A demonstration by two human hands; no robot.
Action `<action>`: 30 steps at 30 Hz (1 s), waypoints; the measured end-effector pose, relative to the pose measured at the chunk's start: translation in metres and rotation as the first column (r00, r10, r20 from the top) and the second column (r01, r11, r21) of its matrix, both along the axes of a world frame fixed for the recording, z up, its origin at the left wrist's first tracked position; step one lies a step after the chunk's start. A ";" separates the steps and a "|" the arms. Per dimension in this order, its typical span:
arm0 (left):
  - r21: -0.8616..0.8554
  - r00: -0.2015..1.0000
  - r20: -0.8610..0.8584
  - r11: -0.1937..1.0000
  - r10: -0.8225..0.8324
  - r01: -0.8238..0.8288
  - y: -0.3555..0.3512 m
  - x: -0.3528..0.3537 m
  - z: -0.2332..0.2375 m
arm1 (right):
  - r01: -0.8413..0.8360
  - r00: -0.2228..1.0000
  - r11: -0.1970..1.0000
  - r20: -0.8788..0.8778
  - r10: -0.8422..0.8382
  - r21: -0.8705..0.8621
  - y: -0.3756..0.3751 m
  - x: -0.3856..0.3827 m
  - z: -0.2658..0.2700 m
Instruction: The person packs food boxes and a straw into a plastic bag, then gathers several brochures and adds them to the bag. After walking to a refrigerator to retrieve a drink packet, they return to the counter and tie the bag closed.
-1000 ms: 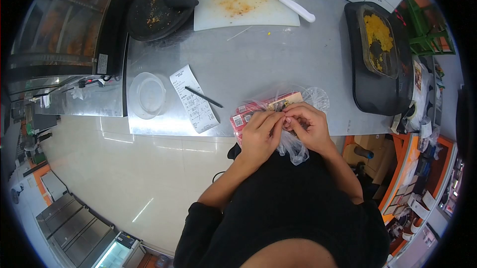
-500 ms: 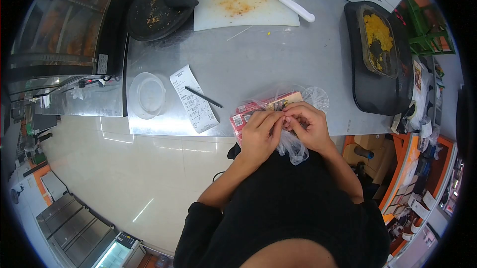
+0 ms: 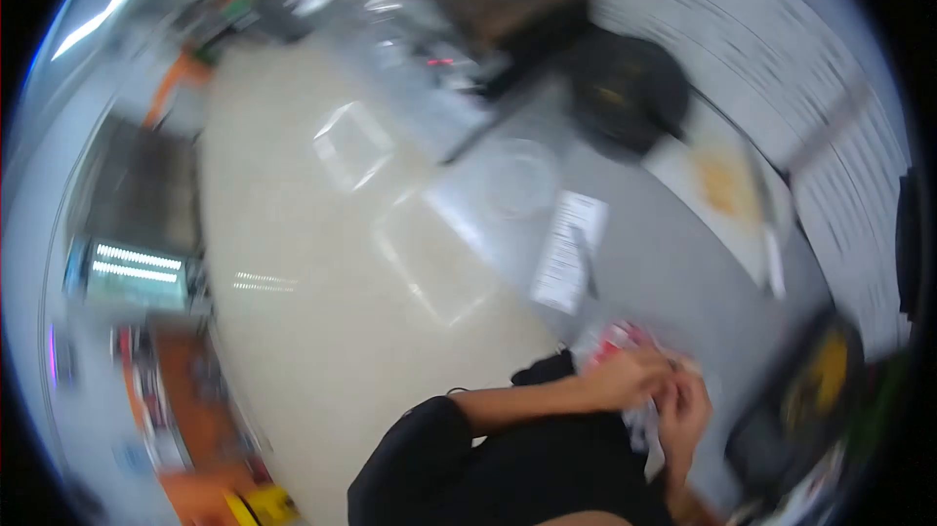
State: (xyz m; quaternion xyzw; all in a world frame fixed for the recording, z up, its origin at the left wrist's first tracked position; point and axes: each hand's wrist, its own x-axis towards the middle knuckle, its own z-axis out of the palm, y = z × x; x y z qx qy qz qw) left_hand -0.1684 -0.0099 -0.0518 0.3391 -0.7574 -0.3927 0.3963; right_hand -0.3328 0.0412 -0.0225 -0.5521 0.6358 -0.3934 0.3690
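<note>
The view is blurred by motion. My left hand (image 3: 628, 379) is closed at the top of a clear plastic bag (image 3: 641, 425), its fingers meeting those of my right hand (image 3: 686, 404), which is closed there too. A red box (image 3: 621, 339) lies in the bag on the metal table (image 3: 673, 253), just beyond my left hand. The exact grip of the fingertips is smeared. Beyond the box is a white printed slip (image 3: 569, 253) with a dark pen (image 3: 586, 261) across it.
A round clear lid or tub (image 3: 522, 178) stands near the table's edge. Farther off are a black stone mortar (image 3: 628, 92), a stained white cutting board (image 3: 705, 184) and a white-handled knife (image 3: 775, 261). A black tray (image 3: 771, 438) with yellow food (image 3: 830, 370) is at the right.
The camera view has swung round to the left, so the table and my hands now appear lower and farther right. Both hands are still together at the bag.
</note>
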 end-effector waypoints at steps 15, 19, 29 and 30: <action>0.034 0.990 -0.060 0.991 0.130 -0.128 -0.002 -0.006 -0.004 | -0.780 0.478 0.529 -0.227 0.849 0.335 -0.106 -0.040 0.034; 0.028 0.990 -0.064 0.992 0.126 -0.124 -0.001 -0.010 -0.007 | -0.743 0.541 0.556 -0.154 0.827 0.373 -0.104 -0.039 0.039; 0.041 0.993 -0.059 0.994 0.102 -0.100 -0.004 -0.006 -0.001 | -0.699 0.601 0.612 -0.159 0.783 0.369 -0.098 -0.042 0.032; 0.036 0.994 -0.059 0.995 0.094 -0.092 -0.004 -0.006 -0.001 | -0.695 0.607 0.620 -0.164 0.777 0.366 -0.097 -0.042 0.034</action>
